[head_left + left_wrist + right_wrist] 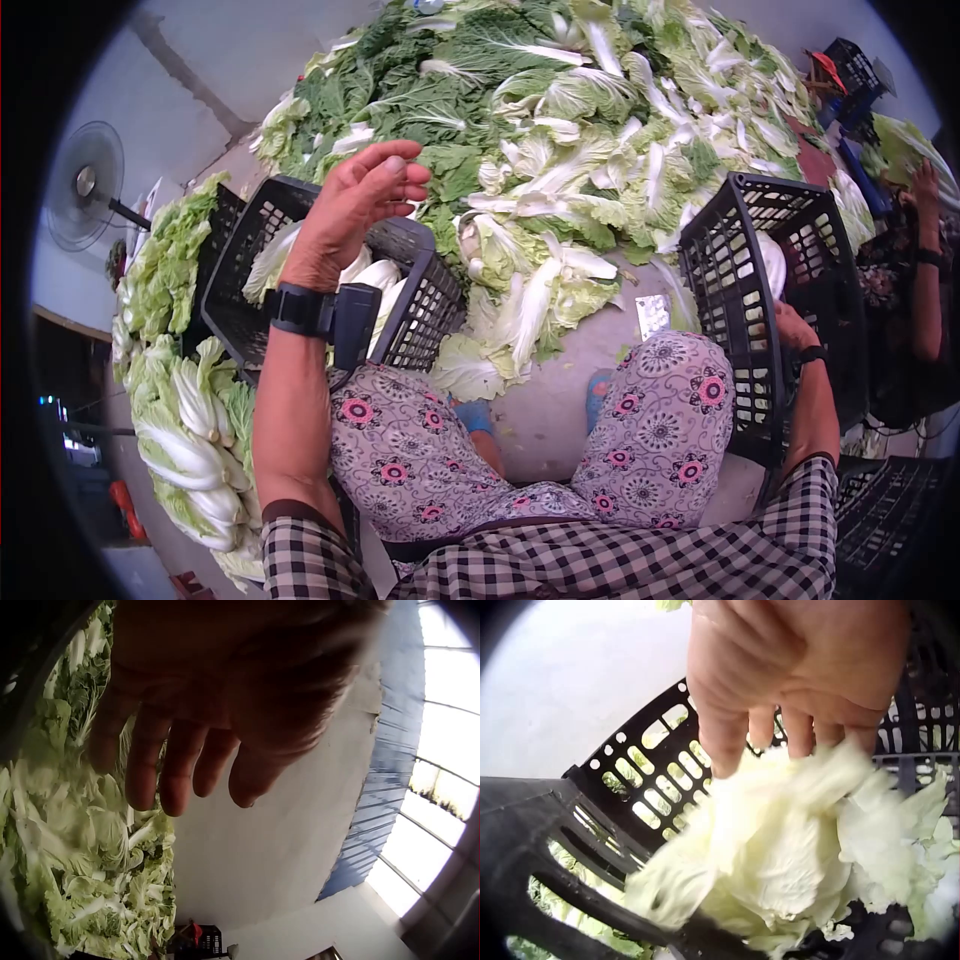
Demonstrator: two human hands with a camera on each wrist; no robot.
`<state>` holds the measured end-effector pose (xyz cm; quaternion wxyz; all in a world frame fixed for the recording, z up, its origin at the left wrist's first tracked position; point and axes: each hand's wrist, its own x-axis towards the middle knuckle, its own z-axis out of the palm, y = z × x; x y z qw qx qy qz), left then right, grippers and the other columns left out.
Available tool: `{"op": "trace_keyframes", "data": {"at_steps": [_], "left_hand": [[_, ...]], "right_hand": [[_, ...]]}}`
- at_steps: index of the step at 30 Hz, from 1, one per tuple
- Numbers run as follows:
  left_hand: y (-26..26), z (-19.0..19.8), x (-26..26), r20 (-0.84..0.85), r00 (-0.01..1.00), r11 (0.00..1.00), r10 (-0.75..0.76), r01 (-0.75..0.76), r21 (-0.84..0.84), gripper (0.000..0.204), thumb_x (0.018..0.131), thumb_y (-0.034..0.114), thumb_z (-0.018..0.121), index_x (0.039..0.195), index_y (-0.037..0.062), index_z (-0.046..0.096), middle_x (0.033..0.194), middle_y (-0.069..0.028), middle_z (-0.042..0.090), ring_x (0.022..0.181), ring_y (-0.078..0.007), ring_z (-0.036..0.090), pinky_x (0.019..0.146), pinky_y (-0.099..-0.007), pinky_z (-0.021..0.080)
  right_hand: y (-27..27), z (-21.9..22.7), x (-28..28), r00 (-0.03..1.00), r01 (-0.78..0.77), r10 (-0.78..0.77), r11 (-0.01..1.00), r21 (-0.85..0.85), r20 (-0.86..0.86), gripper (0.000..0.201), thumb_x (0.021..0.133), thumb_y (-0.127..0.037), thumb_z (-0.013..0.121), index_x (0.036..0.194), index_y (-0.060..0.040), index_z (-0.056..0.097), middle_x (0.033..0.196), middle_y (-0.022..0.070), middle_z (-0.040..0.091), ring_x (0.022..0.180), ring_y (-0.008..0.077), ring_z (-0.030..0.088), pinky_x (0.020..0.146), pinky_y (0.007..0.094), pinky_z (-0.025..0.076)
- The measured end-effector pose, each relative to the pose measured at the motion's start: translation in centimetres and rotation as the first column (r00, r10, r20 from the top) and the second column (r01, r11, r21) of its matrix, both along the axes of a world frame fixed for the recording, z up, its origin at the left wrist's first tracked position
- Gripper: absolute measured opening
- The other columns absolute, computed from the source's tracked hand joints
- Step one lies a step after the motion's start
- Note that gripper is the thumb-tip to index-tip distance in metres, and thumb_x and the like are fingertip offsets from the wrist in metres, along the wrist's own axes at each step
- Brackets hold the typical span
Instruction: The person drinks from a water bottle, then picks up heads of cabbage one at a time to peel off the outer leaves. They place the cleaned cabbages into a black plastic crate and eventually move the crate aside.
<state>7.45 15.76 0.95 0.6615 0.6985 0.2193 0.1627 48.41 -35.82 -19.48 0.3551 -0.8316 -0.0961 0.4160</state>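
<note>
Checked shirt (640,560) and floral-trousered knees (660,420) sit nearest, bottom of the head view. Left hand (352,210) is raised above the left black crate (420,310), fingers loosely extended, holding nothing; the left wrist view shows the same relaxed fingers (180,761) against a pale wall. That crate holds a few trimmed cabbages (375,275). Right hand (795,328) is down inside the right black crate (735,270), which is tipped on its side beside the right knee. In the right wrist view its fingers (780,712) curl onto a pale napa cabbage (795,847) lying in the crate. Far side: big heap of cabbage leaves (560,110). Far left: stacked cabbages (185,410), a fan (85,185). Another person's arm (925,280) at far right.
</note>
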Motion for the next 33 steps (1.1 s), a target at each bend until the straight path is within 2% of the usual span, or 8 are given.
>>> {"op": "trace_keyframes", "data": {"at_steps": [5, 9, 13, 16, 23, 28, 29, 33], "left_hand": [[1.1, 0.8, -1.4, 0.086, 0.996, 1.000, 0.023, -0.024, 0.008, 0.041, 0.091, 0.030, 0.056, 0.123, 0.0059, 0.050, 0.102, -0.0041, 0.062, 0.091, -0.0136, 0.060, 0.080, -0.0291, 0.048], [3.8, 2.1, -4.7, 0.073, 0.992, 0.990, 0.106, -0.112, 0.089, 0.042, 0.091, 0.031, 0.055, 0.124, 0.0059, 0.050, 0.105, -0.0057, 0.061, 0.092, -0.0140, 0.060, 0.079, -0.0286, 0.049], [7.4, 0.7, -11.1, -0.144, 0.937, 0.920, 0.317, -0.267, 0.287, 0.044, 0.088, 0.037, 0.058, 0.120, 0.0073, 0.053, 0.105, -0.0044, 0.061, 0.089, -0.0104, 0.058, 0.077, -0.0269, 0.047], [9.9, -3.8, -15.4, -0.308, 0.880, 0.909, 0.362, -0.260, 0.327, 0.043, 0.084, 0.039, 0.060, 0.116, 0.0103, 0.056, 0.099, 0.0010, 0.061, 0.083, -0.0084, 0.056, 0.071, -0.0245, 0.044], [11.9, -13.5, -17.9, -0.397, 0.825, 0.911, 0.403, -0.318, 0.264, 0.039, 0.080, 0.033, 0.063, 0.108, 0.0050, 0.061, 0.081, 0.0017, 0.058, 0.068, -0.0070, 0.051, 0.051, -0.0208, 0.038], [14.5, -18.1, -18.0, -0.442, 0.811, 0.900, 0.383, -0.220, 0.377, 0.034, 0.078, 0.028, 0.066, 0.094, -0.0019, 0.065, 0.086, -0.0115, 0.066, 0.080, -0.0189, 0.061, 0.075, -0.0320, 0.047], [15.0, -18.9, -17.4, -0.478, 0.817, 0.901, 0.321, -0.109, 0.419, 0.034, 0.081, 0.025, 0.065, 0.103, -0.0009, 0.061, 0.083, -0.0031, 0.061, 0.071, -0.0108, 0.056, 0.063, -0.0253, 0.046], [13.6, -20.7, -13.3, -0.469, 0.862, 0.889, 0.191, 0.051, 0.455, 0.045, 0.073, 0.031, 0.068, 0.103, -0.0016, 0.063, 0.098, -0.0185, 0.065, 0.091, -0.0294, 0.062, 0.082, -0.0343, 0.047]], "right_hand": [[1.6, 2.9, -1.9, 0.983, -0.181, 0.178, 0.981, -0.073, -0.049, 0.040, 0.087, -0.028, 0.054, 0.121, -0.0072, 0.054, 0.103, 0.0041, 0.063, 0.085, 0.0149, 0.061, 0.066, 0.0297, 0.051], [1.2, 4.2, -1.9, 0.961, -0.205, 0.222, 0.972, -0.114, 0.163, 0.038, 0.085, -0.022, 0.058, 0.119, -0.0059, 0.055, 0.102, 0.0047, 0.062, 0.083, 0.0132, 0.060, 0.066, 0.0304, 0.049], [0.5, 5.1, -0.3, 0.909, 0.196, -0.248, 0.964, 0.182, 0.336, 0.050, 0.084, -0.028, 0.060, 0.127, -0.0045, 0.047, 0.095, 0.0019, 0.060, 0.069, 0.0094, 0.055, 0.062, 0.0243, 0.046], [0.8, 7.5, 3.3, 0.847, 0.050, -0.205, 0.949, 0.311, 0.491, 0.047, 0.088, -0.028, 0.057, 0.127, -0.0024, 0.048, 0.110, 0.0059, 0.058, 0.084, 0.0115, 0.057, 0.061, 0.0241, 0.046], [14.8, 19.0, -8.7, 0.623, -0.387, 0.040, 0.884, 0.263, 0.781, 0.038, 0.090, -0.015, 0.054, 0.124, 0.0009, 0.049, 0.114, 0.0113, 0.057, 0.104, 0.0181, 0.055, 0.092, 0.0303, 0.042], [23.4, 22.6, -16.0, 0.438, -0.615, 0.224, 0.781, 0.108, 0.871, 0.035, 0.088, -0.009, 0.055, 0.120, 0.0024, 0.051, 0.109, 0.0142, 0.060, 0.103, 0.0202, 0.057, 0.092, 0.0305, 0.042], [24.9, 22.9, -16.5, 0.386, -0.656, 0.218, 0.748, 0.101, 0.896, 0.034, 0.087, -0.007, 0.056, 0.118, 0.0036, 0.052, 0.106, 0.0152, 0.062, 0.100, 0.0208, 0.059, 0.090, 0.0308, 0.044], [29.6, 22.9, -16.9, 0.294, -0.713, 0.314, 0.701, -0.011, 0.903, 0.034, 0.085, -0.007, 0.059, 0.118, 0.0008, 0.055, 0.107, 0.0128, 0.063, 0.098, 0.0192, 0.060, 0.087, 0.0303, 0.045]]}}
